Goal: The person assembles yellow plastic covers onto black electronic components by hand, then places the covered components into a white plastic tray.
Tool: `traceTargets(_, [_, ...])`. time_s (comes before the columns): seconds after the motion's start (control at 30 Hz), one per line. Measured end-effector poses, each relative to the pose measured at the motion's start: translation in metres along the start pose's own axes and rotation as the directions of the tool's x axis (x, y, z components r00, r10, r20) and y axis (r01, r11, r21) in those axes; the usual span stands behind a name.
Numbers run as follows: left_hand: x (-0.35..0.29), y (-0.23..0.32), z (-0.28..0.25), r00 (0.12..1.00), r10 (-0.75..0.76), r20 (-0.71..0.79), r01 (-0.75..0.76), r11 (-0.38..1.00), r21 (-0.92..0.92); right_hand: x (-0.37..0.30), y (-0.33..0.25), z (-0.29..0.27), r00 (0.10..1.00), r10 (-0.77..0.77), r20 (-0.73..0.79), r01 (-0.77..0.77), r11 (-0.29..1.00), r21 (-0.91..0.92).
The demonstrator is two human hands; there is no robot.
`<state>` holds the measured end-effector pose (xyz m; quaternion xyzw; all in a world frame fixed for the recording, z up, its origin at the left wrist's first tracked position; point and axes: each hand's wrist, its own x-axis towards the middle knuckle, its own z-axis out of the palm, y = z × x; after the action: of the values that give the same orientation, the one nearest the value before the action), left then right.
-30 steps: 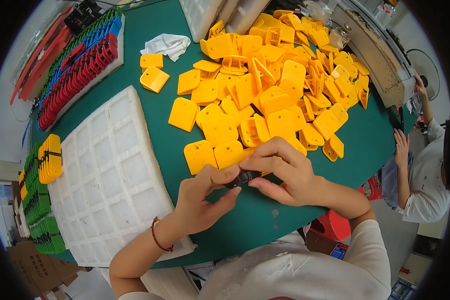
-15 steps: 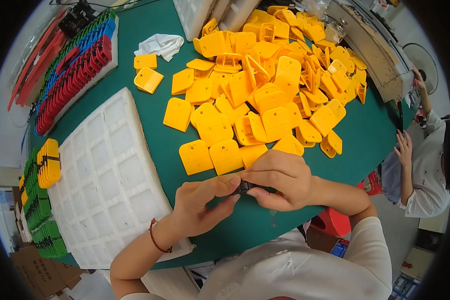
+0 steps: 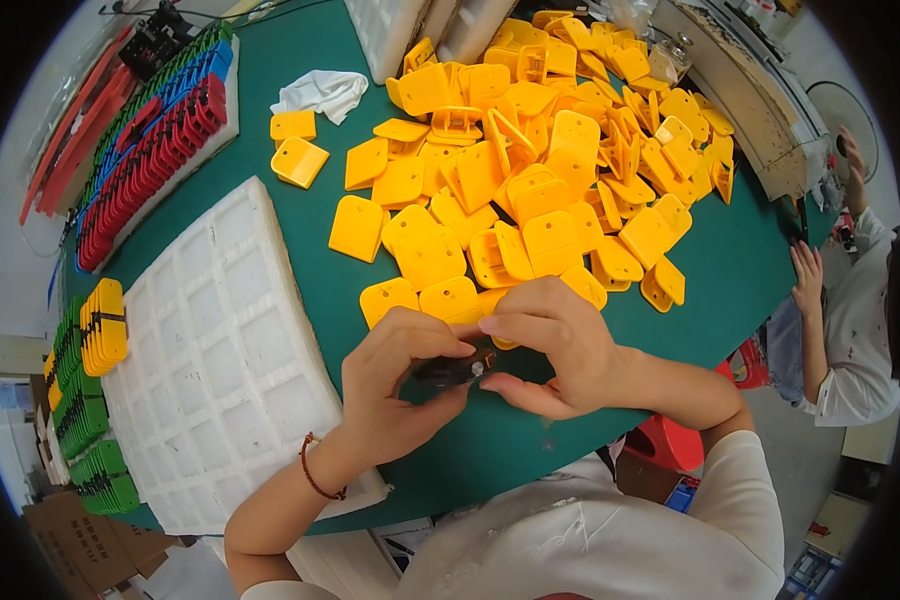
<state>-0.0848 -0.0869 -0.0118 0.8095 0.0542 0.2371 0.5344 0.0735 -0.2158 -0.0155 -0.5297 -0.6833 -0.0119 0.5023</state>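
Note:
My left hand (image 3: 395,375) pinches a small black part (image 3: 445,372) between thumb and fingers, just above the near edge of the green table. A shiny round spot and a bit of orange show at the right end of that part; its exact kind is not clear. Close by, my right hand (image 3: 560,350) has thumb and forefinger apart around this end. I cannot tell whether the right thumb touches it. Right beyond both hands spreads a large heap of yellow plastic clip-shaped pieces (image 3: 450,300), some with a small hole.
A white gridded foam tray (image 3: 220,350) lies on the left of the green table (image 3: 315,240). Past it stand rows of red clips (image 3: 150,170), green clips (image 3: 90,420) and yellow clips (image 3: 105,325). A white cloth (image 3: 320,95) lies far off. Another person (image 3: 850,320) works at right.
My right thumb and forefinger have parted from their pinch on the black part. The part has turned and shows more of itself in my left fingers.

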Motion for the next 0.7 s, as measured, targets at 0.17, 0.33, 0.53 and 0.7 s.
traceTargets(0.17, [0.0,-0.009,0.005,0.994,0.071,-0.081,-0.084,0.984,-0.156,0.0,0.003,0.0,0.997,-0.045,0.059,0.045,0.999,-0.008])
traceTargets(0.33, [-0.003,-0.007,0.002,0.999,0.0,-0.048,-0.006,0.992,-0.127,-0.003,0.006,0.002,0.987,-0.14,0.078,0.143,0.989,-0.03])
traceTargets(0.53, [-0.001,-0.002,-0.001,1.0,0.019,0.009,-0.019,0.999,-0.048,-0.003,0.001,0.003,0.994,-0.066,0.091,0.062,0.997,0.053])
traceTargets(0.7, [0.003,0.001,0.0,1.0,0.007,0.03,-0.004,0.996,-0.085,-0.006,0.003,-0.001,0.993,-0.02,0.117,0.009,0.996,0.092])
